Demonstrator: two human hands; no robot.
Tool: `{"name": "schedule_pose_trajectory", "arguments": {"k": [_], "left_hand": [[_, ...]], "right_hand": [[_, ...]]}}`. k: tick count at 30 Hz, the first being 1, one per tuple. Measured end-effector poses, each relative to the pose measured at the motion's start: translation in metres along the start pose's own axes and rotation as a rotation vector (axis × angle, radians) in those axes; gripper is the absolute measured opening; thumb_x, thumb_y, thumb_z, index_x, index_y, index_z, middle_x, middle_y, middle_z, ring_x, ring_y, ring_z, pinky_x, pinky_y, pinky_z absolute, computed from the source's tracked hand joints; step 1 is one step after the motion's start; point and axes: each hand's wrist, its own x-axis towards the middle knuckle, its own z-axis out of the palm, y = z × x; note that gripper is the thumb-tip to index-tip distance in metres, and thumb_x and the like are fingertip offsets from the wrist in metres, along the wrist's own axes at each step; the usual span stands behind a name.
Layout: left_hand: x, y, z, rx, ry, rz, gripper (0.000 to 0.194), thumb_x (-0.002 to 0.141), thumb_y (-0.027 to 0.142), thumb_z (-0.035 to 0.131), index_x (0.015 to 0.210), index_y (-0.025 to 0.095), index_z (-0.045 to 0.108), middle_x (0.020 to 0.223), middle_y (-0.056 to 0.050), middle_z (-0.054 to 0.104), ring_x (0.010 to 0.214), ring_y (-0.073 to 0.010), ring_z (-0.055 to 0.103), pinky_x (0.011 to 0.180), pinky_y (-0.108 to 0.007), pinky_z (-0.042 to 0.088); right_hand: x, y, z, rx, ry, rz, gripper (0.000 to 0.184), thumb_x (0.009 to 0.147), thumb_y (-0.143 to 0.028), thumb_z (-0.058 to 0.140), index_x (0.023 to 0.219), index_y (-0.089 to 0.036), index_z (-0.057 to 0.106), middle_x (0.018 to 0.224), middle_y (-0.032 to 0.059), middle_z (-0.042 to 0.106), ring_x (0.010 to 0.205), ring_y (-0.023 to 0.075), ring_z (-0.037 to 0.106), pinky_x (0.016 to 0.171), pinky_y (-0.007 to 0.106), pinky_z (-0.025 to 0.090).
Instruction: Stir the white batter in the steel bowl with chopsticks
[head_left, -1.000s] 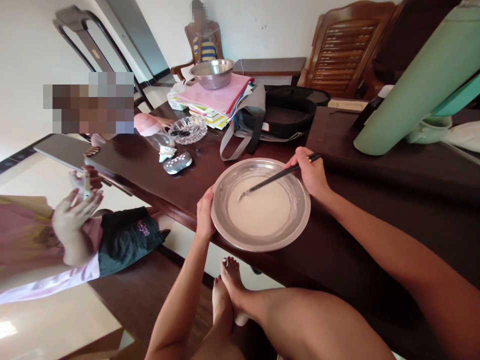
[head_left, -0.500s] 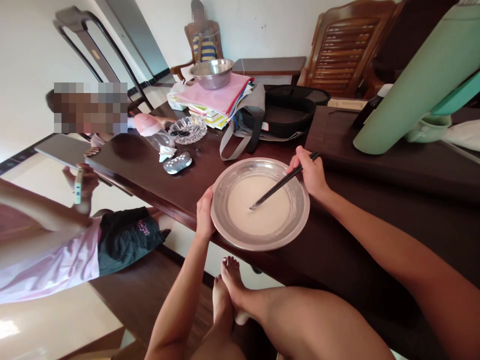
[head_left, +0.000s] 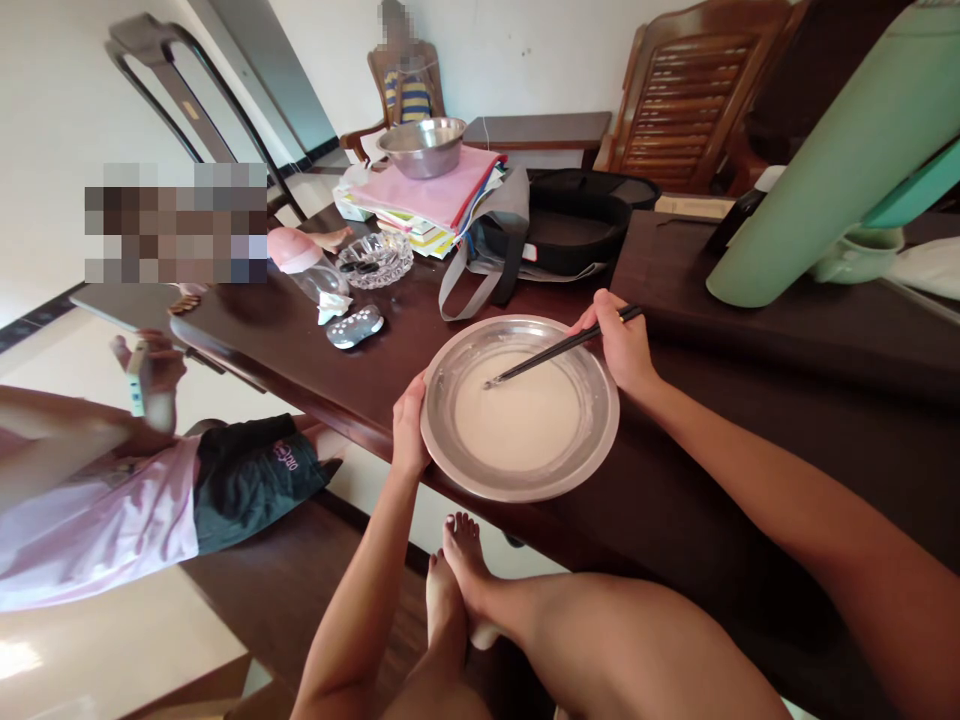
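Note:
A wide metal bowl [head_left: 592, 440] rests at the near edge of the dark wooden table, holding a pale, creamy batter [head_left: 525, 430]. My left hand [head_left: 410, 425] grips the bowl's left rim; the fingers under it are partly hidden. Black chopsticks [head_left: 555, 350] are held in my right hand [head_left: 621, 340], at the upper right of the bowl. Their tips dip into the batter left of its middle, coated with a little of it.
Farther back on the table [head_left: 285, 365] lie a game controller [head_left: 355, 327], a glass dish [head_left: 379, 262], a pink-topped bottle [head_left: 300, 260], a black bag [head_left: 570, 225] and another metal bowl [head_left: 424, 150] on papers. A green cylinder [head_left: 825, 160] leans at right. Other people are at left and behind.
The chopstick tips have moved left and toward the far side of the batter, and the chopsticks lie flatter. My left hand and the bowl stay put. The person at left lowered their hand slightly.

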Motion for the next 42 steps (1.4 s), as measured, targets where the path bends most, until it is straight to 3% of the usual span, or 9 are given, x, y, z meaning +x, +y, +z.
{"name": "schedule_pose_trajectory", "arguments": {"k": [6, 9, 13, 19, 23, 30, 34, 39, 42], "left_hand": [[-0.001, -0.001, 0.0, -0.018, 0.003, -0.01, 0.046, 0.089, 0.044, 0.04, 0.116, 0.018, 0.067, 0.115, -0.005, 0.07, 0.109, -0.0243, 0.061, 0.096, -0.033, 0.045], [-0.001, 0.0, 0.0, 0.001, 0.009, -0.019, 0.047, 0.09, 0.047, 0.039, 0.114, 0.019, 0.068, 0.115, -0.005, 0.07, 0.109, -0.0243, 0.06, 0.097, -0.033, 0.044], [0.023, 0.004, -0.004, 0.054, 0.018, -0.073, 0.055, 0.09, 0.051, 0.034, 0.122, 0.015, 0.062, 0.107, -0.011, 0.07, 0.099, -0.0241, 0.063, 0.094, -0.038, 0.046], [0.104, -0.007, -0.029, 0.796, 0.313, 0.131, 0.048, 0.08, 0.034, 0.06, 0.125, 0.019, 0.058, 0.124, -0.023, 0.049, 0.116, -0.0417, 0.049, 0.096, -0.059, 0.033], [0.128, -0.016, -0.062, 0.974, 0.3, 0.092, 0.041, 0.086, 0.034, 0.054, 0.123, 0.018, 0.059, 0.123, -0.024, 0.046, 0.116, -0.0459, 0.045, 0.09, -0.066, 0.03], [0.147, -0.025, -0.126, 0.973, 0.355, -0.023, 0.035, 0.084, 0.028, 0.056, 0.114, 0.01, 0.055, 0.129, -0.021, 0.043, 0.126, -0.0494, 0.039, 0.092, -0.066, 0.028], [0.172, -0.028, -0.15, 0.851, 0.33, -0.144, 0.013, 0.074, 0.018, 0.065, 0.08, 0.013, 0.055, 0.126, -0.02, 0.053, 0.134, -0.0473, 0.031, 0.099, -0.064, 0.021], [0.174, -0.024, -0.141, 0.556, 0.468, -0.022, 0.014, 0.074, 0.009, 0.063, 0.071, 0.016, 0.051, 0.105, -0.013, 0.06, 0.135, -0.0397, 0.026, 0.105, -0.058, 0.015], [0.155, -0.022, -0.111, 0.315, 0.557, 0.065, 0.009, 0.08, 0.006, 0.054, 0.077, 0.014, 0.056, 0.081, -0.004, 0.052, 0.112, -0.0265, 0.046, 0.106, -0.047, 0.021]], "right_hand": [[-0.001, -0.002, 0.001, -0.006, -0.096, 0.017, 0.052, 0.078, -0.065, 0.054, 0.052, -0.021, 0.051, 0.047, -0.001, 0.057, 0.049, 0.0118, 0.059, 0.055, 0.026, 0.046], [-0.001, -0.001, 0.001, -0.002, -0.022, 0.015, 0.051, 0.078, -0.065, 0.054, 0.053, -0.021, 0.05, 0.046, -0.0019, 0.056, 0.048, 0.0117, 0.058, 0.051, 0.025, 0.044], [0.001, 0.003, 0.0, 0.007, -0.034, 0.029, 0.053, 0.081, -0.062, 0.053, 0.049, -0.02, 0.051, 0.044, -0.0012, 0.056, 0.045, 0.0104, 0.055, 0.05, 0.025, 0.043], [0.001, 0.006, -0.002, 0.02, -0.062, 0.021, 0.05, 0.081, -0.058, 0.057, 0.048, -0.02, 0.054, 0.046, -0.0009, 0.058, 0.046, 0.0103, 0.055, 0.05, 0.024, 0.041], [0.003, 0.006, -0.003, 0.054, -0.089, 0.017, 0.052, 0.08, -0.062, 0.055, 0.048, -0.02, 0.052, 0.044, -0.0014, 0.056, 0.045, 0.0099, 0.054, 0.052, 0.025, 0.044], [0.007, 0.008, -0.005, 0.122, -0.034, 0.0, 0.053, 0.081, -0.06, 0.055, 0.046, -0.02, 0.05, 0.041, -0.0023, 0.053, 0.041, 0.009, 0.051, 0.048, 0.023, 0.04], [0.007, 0.007, -0.004, 0.086, -0.15, 0.006, 0.048, 0.079, -0.059, 0.058, 0.052, -0.02, 0.056, 0.05, -0.0002, 0.062, 0.05, 0.0109, 0.058, 0.056, 0.024, 0.046], [0.009, 0.007, -0.006, 0.105, 0.057, -0.037, 0.051, 0.081, -0.06, 0.055, 0.049, -0.02, 0.051, 0.044, -0.002, 0.056, 0.045, 0.0098, 0.056, 0.052, 0.023, 0.042], [0.008, 0.007, -0.006, 0.106, -0.086, 0.036, 0.053, 0.081, -0.061, 0.055, 0.047, -0.02, 0.051, 0.043, -0.0014, 0.055, 0.043, 0.0101, 0.054, 0.049, 0.024, 0.041]]}}
